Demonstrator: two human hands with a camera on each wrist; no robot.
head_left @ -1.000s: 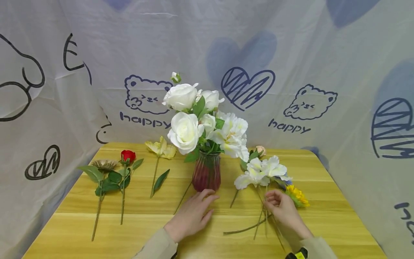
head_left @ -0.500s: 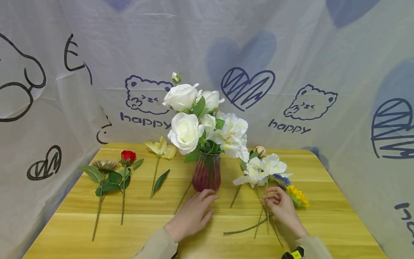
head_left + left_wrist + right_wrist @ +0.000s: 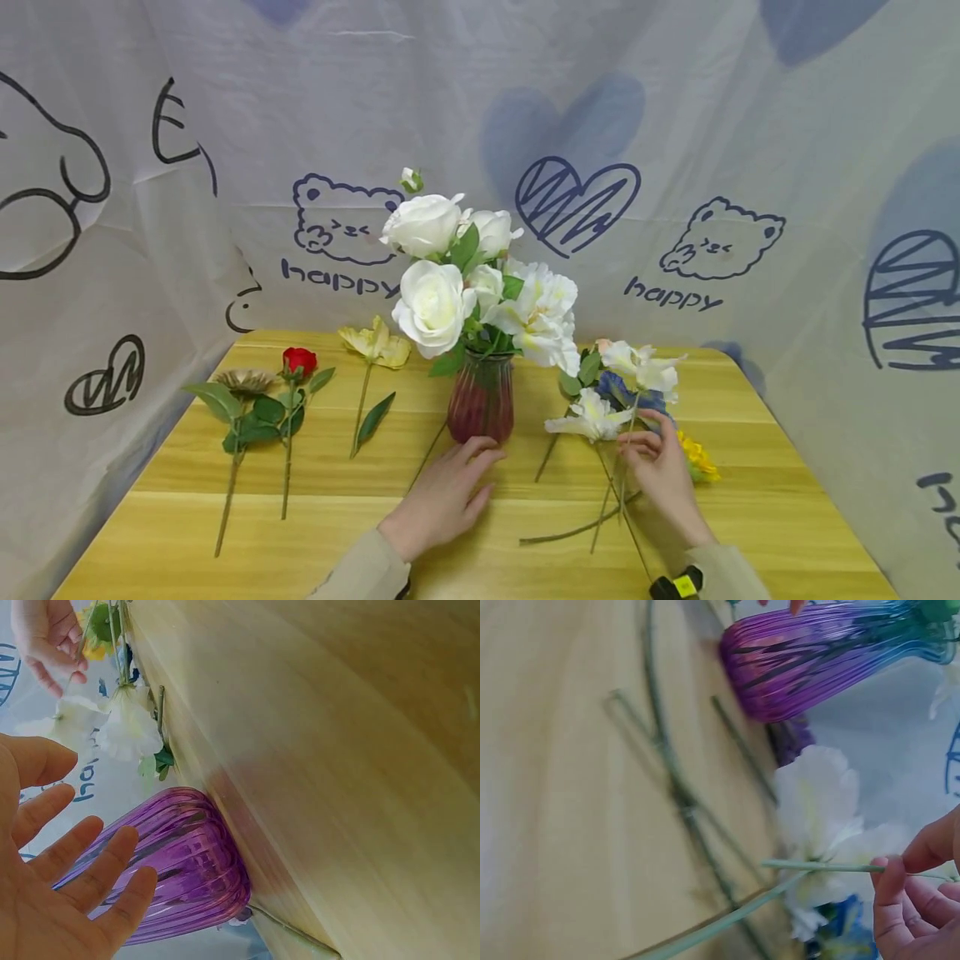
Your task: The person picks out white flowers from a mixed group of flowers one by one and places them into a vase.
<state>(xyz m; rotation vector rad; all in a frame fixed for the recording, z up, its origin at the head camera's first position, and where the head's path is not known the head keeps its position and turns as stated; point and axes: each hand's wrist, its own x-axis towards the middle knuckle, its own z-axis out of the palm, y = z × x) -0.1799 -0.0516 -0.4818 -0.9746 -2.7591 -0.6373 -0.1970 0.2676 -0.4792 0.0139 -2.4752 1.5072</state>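
My right hand (image 3: 660, 471) pinches the thin green stem (image 3: 832, 867) of a white flower (image 3: 643, 368) between thumb and fingertips. That bloom is raised above the right side of the table. Below and left of it lies a second white flower (image 3: 594, 417), its stem pointing toward me. My left hand (image 3: 450, 492) lies by the base of a ribbed purple glass vase (image 3: 482, 400), fingers spread and fairly straight; I cannot tell whether they touch the glass. White roses (image 3: 431, 307) and a large frilly white bloom (image 3: 538, 315) stand in the vase.
At left lie a red rose (image 3: 300, 362), a brownish flower (image 3: 244, 382) and a pale yellow flower (image 3: 375, 343). A blue flower (image 3: 617, 390) and a sunflower (image 3: 697, 458) lie near my right hand. Stems (image 3: 570, 533) cross on the wooden table (image 3: 300, 567).
My right hand has lifted its white flower up and slightly right, apart from the second white flower. More of the blue flower now shows. My left hand has stayed by the vase.
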